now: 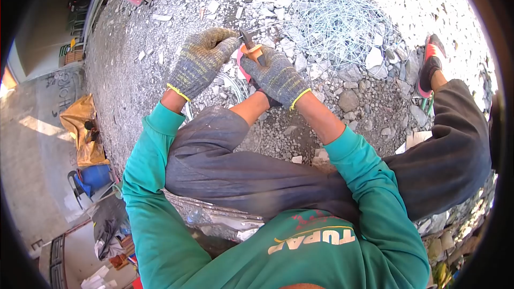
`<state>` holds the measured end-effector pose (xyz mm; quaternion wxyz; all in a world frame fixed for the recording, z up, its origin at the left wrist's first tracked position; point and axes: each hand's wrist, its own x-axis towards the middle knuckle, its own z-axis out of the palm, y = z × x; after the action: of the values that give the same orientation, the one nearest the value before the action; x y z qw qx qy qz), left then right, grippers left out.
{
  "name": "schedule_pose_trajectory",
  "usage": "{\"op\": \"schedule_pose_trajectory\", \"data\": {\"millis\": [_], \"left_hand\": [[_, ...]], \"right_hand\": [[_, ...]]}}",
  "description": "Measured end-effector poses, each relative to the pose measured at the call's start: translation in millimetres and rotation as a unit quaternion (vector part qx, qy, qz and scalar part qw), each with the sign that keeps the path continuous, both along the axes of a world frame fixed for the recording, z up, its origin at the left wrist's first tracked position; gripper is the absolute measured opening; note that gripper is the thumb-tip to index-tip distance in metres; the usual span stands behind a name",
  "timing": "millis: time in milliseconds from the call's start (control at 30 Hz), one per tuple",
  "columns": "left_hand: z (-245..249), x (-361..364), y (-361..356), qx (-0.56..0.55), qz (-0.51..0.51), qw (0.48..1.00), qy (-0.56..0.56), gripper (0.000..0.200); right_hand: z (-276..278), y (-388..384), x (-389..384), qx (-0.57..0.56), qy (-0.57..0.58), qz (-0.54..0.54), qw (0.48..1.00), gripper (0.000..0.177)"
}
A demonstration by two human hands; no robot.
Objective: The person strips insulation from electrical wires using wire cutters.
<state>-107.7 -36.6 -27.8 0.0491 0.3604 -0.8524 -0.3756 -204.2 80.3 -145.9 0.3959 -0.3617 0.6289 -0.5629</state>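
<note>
Head view, right hand (276,75) grip closed on pliers (251,50), left hand (201,61) grip shut at tip, wire tangle (337,21) beyond, gravel (128,75) left

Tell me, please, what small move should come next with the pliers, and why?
Probably squeeze the pliers gently. The right hand grips their orange handles, and their head meets the curled fingertips of the left hand, in front of a wire tangle. What the left hand pinches is too small to tell, so a light test bite seems safest.
</note>
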Motion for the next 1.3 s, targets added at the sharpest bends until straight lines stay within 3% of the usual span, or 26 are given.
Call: {"op": "schedule_pose_trajectory", "data": {"millis": [133, 200, 333, 533, 600, 667, 800, 900, 1033, 1067, 1100, 1200, 1300], "left_hand": [[11.3, -1.3, -0.1, 0.041, 0.041, 0.996, -0.066, 0.023], [12.4, 7.5, -8.1, 0.057, 0.054, 0.993, -0.083, 0.024], [-3.2, 35.7, -40.0, 0.111, 0.032, 0.988, -0.099, 0.025], [-18.6, 41.8, -34.2, 0.157, 0.081, 0.981, -0.079, 0.025], [-22.5, 35.9, -30.7, 0.121, 0.110, 0.983, -0.087, 0.025], [-29.0, 29.1, -35.6, 0.002, 0.121, 0.990, -0.073, 0.026], [-35.5, 28.6, -50.7, -0.009, 0.108, 0.993, -0.041, 0.027], [-30.2, 24.6, -47.5, -0.036, 0.107, 0.993, -0.039, 0.029], [-19.0, 20.1, -40.3, -0.035, 0.133, 0.990, -0.022, 0.031], [-18.1, 20.6, -40.1, -0.037, 0.137, 0.990, -0.024, 0.031], [-17.8, 20.1, -41.5, -0.048, 0.116, 0.992, -0.027, 0.031], [-16.7, 20.2, -41.8, -0.077, 0.081, 0.993, -0.033, 0.029], [-15.9, 16.7, -35.3, -0.104, 0.017, 0.994, -0.037, 0.027]], "right_hand": [[-16.1, -2.6, -9.5, 0.039, -0.005, -0.053, 0.998, 0.043], [-54.7, -11.8, -21.3, -0.009, -0.109, -0.099, 0.989, 0.036], [-61.9, -3.6, -51.8, 0.061, 0.036, -0.138, 0.988, 0.037], [-95.5, -16.4, -79.2, 0.024, 0.095, -0.153, 0.983, 0.039], [-101.5, -18.3, -87.0, 0.089, 0.124, -0.123, 0.981, 0.041], [-106.6, -19.0, -92.1, 0.104, 0.125, -0.124, 0.979, 0.045], [-110.4, -10.9, -98.6, 0.170, 0.157, -0.118, 0.966, 0.042], [-155.6, -10.7, -92.2, 0.248, 0.061, -0.028, 0.967, 0.041], [-99.8, 1.1, -45.3, 0.210, 0.114, -0.009, 0.971, 0.040], [-90.5, -2.6, -33.6, 0.152, 0.096, -0.001, 0.984, 0.039], [-81.2, -4.8, -23.3, 0.094, 0.078, 0.008, 0.992, 0.037], [-16.4, 3.0, -16.8, 0.081, 0.086, 0.032, 0.993, 0.043], [5.9, 3.2, -15.1, 0.060, 0.059, 0.042, 0.996, 0.045]]}}
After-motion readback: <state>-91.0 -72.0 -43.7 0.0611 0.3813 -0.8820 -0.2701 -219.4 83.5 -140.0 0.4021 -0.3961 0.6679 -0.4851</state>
